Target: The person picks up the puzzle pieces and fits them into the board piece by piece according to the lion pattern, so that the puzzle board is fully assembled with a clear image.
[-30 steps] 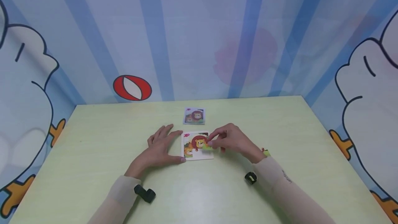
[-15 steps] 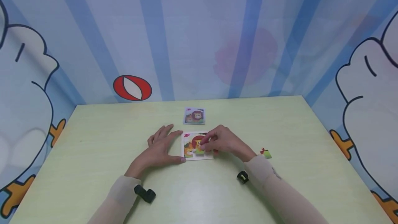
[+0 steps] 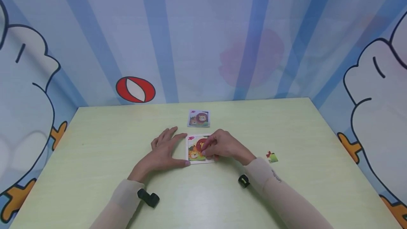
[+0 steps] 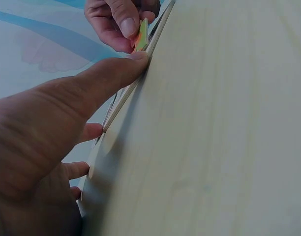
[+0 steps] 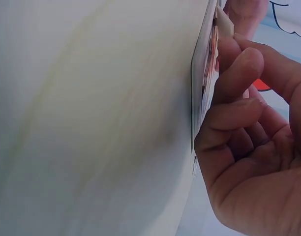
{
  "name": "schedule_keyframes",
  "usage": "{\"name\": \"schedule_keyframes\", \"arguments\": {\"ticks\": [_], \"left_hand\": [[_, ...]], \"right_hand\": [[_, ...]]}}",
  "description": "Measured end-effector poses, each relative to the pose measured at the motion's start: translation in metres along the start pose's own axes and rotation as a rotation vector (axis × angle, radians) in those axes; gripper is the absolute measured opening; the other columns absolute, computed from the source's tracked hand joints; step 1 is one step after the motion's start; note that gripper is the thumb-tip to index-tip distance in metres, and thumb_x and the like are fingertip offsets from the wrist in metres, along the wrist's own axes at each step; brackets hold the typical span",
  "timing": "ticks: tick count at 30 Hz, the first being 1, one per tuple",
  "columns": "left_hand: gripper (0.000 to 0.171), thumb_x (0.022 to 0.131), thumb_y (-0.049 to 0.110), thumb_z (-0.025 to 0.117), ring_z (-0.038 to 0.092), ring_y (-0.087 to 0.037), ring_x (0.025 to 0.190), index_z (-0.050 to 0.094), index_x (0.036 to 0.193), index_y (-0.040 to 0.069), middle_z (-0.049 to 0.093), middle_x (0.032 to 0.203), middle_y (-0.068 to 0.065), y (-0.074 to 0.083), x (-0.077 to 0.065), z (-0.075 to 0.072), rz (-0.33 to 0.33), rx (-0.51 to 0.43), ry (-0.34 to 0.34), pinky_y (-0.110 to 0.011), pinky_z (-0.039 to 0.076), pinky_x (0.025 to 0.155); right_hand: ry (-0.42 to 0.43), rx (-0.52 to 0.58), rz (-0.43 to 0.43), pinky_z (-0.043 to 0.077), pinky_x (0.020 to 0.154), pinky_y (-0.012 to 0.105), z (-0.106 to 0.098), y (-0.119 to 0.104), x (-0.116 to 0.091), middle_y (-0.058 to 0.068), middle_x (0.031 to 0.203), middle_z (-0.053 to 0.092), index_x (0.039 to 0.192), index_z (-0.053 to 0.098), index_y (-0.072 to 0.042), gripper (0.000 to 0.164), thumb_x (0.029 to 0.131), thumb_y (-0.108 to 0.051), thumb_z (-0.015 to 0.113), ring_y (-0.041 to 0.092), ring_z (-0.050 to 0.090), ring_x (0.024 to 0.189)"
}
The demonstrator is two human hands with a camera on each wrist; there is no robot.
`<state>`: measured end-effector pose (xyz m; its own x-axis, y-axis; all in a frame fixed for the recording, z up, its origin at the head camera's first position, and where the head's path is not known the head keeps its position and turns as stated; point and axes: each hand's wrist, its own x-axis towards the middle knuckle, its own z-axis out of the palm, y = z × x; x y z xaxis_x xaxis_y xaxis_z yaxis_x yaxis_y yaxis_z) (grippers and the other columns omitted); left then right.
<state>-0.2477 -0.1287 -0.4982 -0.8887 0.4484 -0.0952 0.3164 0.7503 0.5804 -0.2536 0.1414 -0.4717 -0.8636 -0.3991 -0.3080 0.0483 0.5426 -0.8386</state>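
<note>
A small white-edged jigsaw puzzle board (image 3: pixel 187 148) with a lion picture lies flat on the table. My left hand (image 3: pixel 162 154) spreads beside it, thumb at the lower left corner and index finger at the upper left corner. Over the lower middle of the board, thumb and fingers of my right hand (image 3: pixel 225 145) pinch a puzzle piece. In the left wrist view that puzzle piece (image 4: pixel 142 35) shows green and orange and stands tilted against the board; the right wrist view has its pale underside. The right hand covers the board's right part.
A matching lion picture card (image 3: pixel 198 118) lies behind the board. To the right, near my right sleeve, is a loose green and red puzzle piece (image 3: pixel 272 157). A striped blue backdrop (image 3: pixel 197 45) rises at the table's (image 3: pixel 111 123) far edge.
My right hand has moved left across the board with the puzzle piece, down to the lower middle. The loose piece by the sleeve has come into full view. My left hand has stayed put.
</note>
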Motion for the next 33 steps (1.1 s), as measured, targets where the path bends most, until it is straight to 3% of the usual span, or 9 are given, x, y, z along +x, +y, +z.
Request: {"name": "schedule_keyframes", "arguments": {"ticks": [9, 22, 33], "left_hand": [[0.099, 0.079, 0.053, 0.09, 0.006, -0.043, 0.168, 0.045, 0.163, 0.028, 0.017, 0.181, -0.013, 0.0, 0.0, -0.001, 0.0, 0.006, 0.005, -0.077, 0.009, 0.126], [0.099, 0.079, 0.052, 0.091, 0.005, -0.042, 0.168, 0.045, 0.164, 0.029, 0.017, 0.181, -0.012, 0.0, 0.001, -0.001, -0.002, 0.014, 0.002, -0.077, 0.01, 0.127], [0.098, 0.08, 0.053, 0.09, 0.005, -0.042, 0.168, 0.045, 0.164, 0.029, 0.017, 0.181, -0.012, 0.0, 0.0, 0.0, 0.003, 0.009, 0.001, -0.077, 0.01, 0.126]], "right_hand": [[0.039, -0.133, 0.045, 0.047, 0.059, 0.026, 0.003, -0.005, 0.002, 0.002, 0.066, 0.064, 0.094, 0.078, -0.014, 0.009, 0.091, -0.018, 0.085, 0.014, 0.058, 0.051], [0.085, -0.293, -0.03, 0.043, 0.059, 0.025, 0.006, -0.011, 0.002, 0.002, 0.08, 0.065, 0.096, 0.073, -0.01, 0.014, 0.091, -0.016, 0.085, 0.014, 0.053, 0.063], [0.085, -0.284, -0.052, 0.042, 0.055, 0.025, 0.007, -0.009, 0.0, 0.0, 0.074, 0.064, 0.095, 0.072, -0.012, 0.015, 0.093, -0.02, 0.084, 0.012, 0.051, 0.057]]}}
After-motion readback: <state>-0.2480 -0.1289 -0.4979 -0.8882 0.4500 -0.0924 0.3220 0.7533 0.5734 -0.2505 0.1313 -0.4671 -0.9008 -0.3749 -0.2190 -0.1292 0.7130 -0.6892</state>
